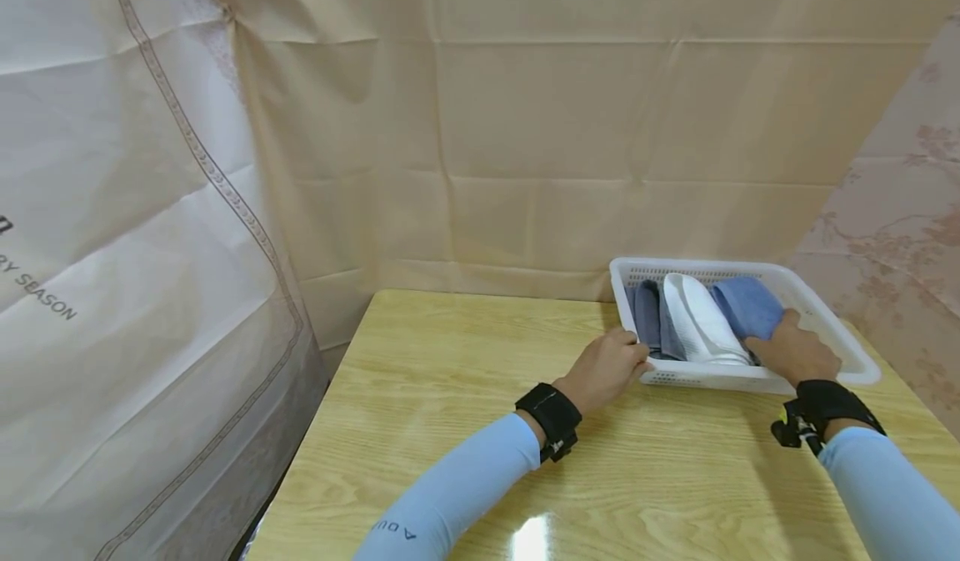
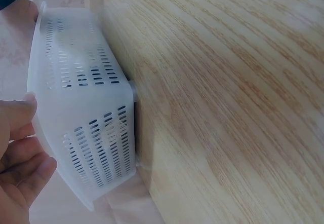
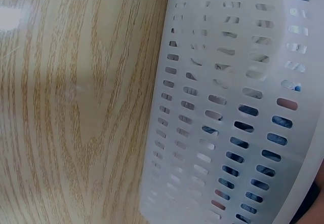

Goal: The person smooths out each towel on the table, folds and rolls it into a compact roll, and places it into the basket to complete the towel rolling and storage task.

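A white plastic basket (image 1: 832,336) with slotted walls stands at the table's back right. Inside, from left to right, are folded grey cloths (image 1: 647,315), a folded white towel (image 1: 701,319) and a blue towel (image 1: 747,304). My left hand (image 1: 611,365) grips the basket's front left corner, its thumb and fingers at the rim in the left wrist view. Over the front rim, my right hand (image 1: 798,348) reaches in at the blue towel's near end. Its fingers are mostly hidden by the basket wall; I cannot tell whether they pinch the towel.
The wood-grain table (image 1: 465,428) extends left and forward of the basket. A beige cloth (image 1: 525,144) hangs right behind the table, a pale printed sheet (image 1: 135,294) on the left, and a floral one (image 1: 900,236) close by the basket's right side.
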Demonstrator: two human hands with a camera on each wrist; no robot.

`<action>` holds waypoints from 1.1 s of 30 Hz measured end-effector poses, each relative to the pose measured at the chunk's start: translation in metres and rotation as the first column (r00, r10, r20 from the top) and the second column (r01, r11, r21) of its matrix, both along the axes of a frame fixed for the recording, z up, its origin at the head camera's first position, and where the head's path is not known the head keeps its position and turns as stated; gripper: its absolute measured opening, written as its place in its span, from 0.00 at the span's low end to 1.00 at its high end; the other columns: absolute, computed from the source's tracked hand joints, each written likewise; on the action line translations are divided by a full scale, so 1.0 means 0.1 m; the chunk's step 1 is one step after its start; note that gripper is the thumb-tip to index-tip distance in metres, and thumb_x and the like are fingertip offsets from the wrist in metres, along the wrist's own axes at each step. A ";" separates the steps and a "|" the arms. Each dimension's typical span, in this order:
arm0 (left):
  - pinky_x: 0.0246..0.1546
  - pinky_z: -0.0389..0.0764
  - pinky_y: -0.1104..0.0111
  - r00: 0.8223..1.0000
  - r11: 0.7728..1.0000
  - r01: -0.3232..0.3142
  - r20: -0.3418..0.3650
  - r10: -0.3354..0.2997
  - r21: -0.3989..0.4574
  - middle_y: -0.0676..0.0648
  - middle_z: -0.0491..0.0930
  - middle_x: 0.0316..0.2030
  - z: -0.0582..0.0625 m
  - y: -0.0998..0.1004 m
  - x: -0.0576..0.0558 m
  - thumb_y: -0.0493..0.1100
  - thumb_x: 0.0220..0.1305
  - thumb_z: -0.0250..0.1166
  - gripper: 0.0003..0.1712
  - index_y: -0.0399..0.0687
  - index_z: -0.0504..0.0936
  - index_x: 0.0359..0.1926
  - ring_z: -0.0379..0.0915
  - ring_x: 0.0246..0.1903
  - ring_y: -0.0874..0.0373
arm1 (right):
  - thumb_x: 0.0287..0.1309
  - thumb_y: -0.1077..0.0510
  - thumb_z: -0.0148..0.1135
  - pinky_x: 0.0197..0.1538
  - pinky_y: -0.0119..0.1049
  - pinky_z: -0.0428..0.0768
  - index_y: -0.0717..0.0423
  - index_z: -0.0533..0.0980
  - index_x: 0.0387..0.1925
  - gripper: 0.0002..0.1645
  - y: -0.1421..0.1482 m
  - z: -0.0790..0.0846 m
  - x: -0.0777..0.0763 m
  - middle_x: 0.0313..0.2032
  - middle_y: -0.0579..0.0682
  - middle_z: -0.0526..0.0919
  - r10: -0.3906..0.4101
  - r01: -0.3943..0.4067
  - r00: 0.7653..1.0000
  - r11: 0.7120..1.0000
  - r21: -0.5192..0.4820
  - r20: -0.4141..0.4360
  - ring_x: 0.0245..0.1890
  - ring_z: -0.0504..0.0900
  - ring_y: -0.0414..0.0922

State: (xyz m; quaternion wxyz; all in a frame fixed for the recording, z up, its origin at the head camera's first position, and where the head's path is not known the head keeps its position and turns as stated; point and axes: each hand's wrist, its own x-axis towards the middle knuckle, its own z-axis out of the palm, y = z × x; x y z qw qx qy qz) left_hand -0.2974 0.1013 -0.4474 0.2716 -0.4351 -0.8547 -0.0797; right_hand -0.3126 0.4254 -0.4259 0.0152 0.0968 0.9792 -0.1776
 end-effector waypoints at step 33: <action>0.33 0.69 0.83 1.000 1.000 -0.020 0.000 0.020 -0.011 0.56 0.77 0.30 0.02 0.02 0.07 0.53 0.74 0.64 0.13 0.54 0.88 0.35 0.70 0.32 0.67 | 0.70 0.36 0.49 0.42 0.66 0.74 0.88 0.29 0.68 0.65 0.08 0.05 -0.03 0.46 0.89 0.68 0.050 -0.052 0.982 0.999 0.009 0.182 0.44 0.74 0.81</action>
